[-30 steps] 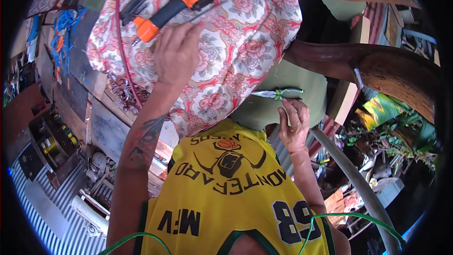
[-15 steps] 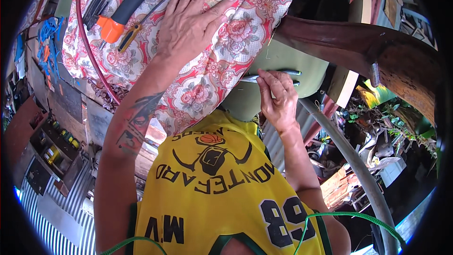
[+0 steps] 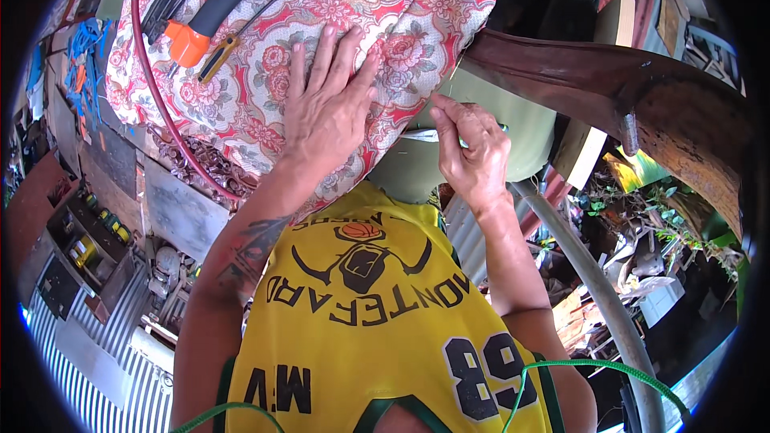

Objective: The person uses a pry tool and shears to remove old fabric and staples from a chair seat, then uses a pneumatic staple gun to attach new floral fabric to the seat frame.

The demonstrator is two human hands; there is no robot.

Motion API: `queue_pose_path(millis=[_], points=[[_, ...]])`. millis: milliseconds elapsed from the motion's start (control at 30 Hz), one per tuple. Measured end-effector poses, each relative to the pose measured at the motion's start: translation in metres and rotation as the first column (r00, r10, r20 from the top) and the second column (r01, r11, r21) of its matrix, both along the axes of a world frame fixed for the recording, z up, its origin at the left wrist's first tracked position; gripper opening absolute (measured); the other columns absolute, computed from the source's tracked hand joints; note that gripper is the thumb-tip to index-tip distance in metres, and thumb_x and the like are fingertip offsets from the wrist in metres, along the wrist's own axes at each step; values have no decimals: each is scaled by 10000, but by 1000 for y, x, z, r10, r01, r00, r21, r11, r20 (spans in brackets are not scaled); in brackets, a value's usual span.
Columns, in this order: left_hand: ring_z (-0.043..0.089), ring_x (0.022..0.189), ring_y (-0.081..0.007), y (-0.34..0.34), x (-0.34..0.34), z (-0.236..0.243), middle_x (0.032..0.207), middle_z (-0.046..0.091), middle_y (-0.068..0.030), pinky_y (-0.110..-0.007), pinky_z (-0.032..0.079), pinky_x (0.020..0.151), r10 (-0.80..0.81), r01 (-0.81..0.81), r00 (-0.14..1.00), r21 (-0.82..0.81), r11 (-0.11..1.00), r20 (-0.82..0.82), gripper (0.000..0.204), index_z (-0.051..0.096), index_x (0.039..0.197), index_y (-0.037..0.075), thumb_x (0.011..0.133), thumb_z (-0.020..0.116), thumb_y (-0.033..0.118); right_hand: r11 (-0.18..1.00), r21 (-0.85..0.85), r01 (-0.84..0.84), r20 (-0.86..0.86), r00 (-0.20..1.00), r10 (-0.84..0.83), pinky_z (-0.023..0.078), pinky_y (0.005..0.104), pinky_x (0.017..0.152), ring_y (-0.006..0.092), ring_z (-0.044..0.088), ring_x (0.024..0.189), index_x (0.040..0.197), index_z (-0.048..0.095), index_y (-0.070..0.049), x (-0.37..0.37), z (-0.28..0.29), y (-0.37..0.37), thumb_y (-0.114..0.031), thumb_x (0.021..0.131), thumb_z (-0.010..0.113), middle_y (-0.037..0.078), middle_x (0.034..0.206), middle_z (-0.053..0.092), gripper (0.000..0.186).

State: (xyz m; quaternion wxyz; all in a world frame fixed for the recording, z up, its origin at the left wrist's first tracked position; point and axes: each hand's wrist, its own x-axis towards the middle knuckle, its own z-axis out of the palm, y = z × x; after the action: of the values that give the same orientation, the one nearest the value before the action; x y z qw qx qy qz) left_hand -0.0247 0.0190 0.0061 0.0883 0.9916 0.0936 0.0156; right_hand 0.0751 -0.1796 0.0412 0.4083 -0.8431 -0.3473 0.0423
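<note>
A padded piece covered in red-and-white floral fabric (image 3: 417, 64) lies in front of me. My left hand (image 3: 327, 116) rests flat on it, fingers spread and nothing in its grasp. At the fabric's right edge, my right hand (image 3: 475, 148) has thumb and forefinger drawn together in a pinch. Whatever is between them is too small to make out; a thin loose thread shows close by. Beneath that hand, a slim metal hand tool (image 3: 419, 135), mostly hidden, lies on a green surface (image 3: 525, 132).
An orange-and-black staple gun (image 3: 228, 0) and a screwdriver (image 3: 218, 60) lie on the fabric's far left. A red hose (image 3: 152, 88) curves down the left side. A dark carved wooden piece (image 3: 561, 64) reaches out to the right, above a grey pipe (image 3: 593, 273).
My left hand has slid back toward me over the fabric, away from the screwdriver. My right hand has lifted off the metal tool and shifted slightly up to the fabric's edge.
</note>
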Motion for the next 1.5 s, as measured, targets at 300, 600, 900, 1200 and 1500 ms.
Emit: queue_pose_path(millis=[300,600,900,1200,1500], points=[[218,1541,-480,-13,24,5,1662,276,-207,-669,201,1209,178,-174,980,-46,984,93,426,605,1468,292,1050,551,350,995,-26,-96,-70,993,94,585,412,647,326,722,714,1051,771,-63,1,5,17,-49,890,751,148,825,737,163],[206,1560,-437,-25,4,-3,1682,245,-193,-652,150,1235,266,-258,961,-106,960,76,444,645,1428,242,995,610,329,943,-143,-301,140,937,320,486,460,1047,383,540,1288,1262,672,14,16,14,66,24,739,675,189,1363,591,523],[327,1524,-381,-22,-10,1,1624,396,-138,-607,220,1230,218,-193,963,-157,969,159,365,721,1305,155,958,634,232,859,-360,-364,331,811,483,397,505,1195,377,513,1369,1361,600,55,27,-36,63,-114,804,679,205,1445,562,588],[450,1470,-269,93,41,11,1450,624,-73,-455,324,1254,-315,326,905,10,945,285,375,677,1353,109,996,561,97,817,-431,-384,315,784,535,383,493,1215,364,510,1385,1333,638,41,29,-34,64,-116,778,713,195,1431,582,581],[477,1443,-275,94,52,1,1430,647,5,-469,324,1246,-334,401,897,-210,892,291,281,772,1227,179,970,670,228,765,-496,-411,329,726,604,361,486,1234,354,502,1396,1341,626,67,35,-28,61,-135,843,650,198,1392,595,538]])
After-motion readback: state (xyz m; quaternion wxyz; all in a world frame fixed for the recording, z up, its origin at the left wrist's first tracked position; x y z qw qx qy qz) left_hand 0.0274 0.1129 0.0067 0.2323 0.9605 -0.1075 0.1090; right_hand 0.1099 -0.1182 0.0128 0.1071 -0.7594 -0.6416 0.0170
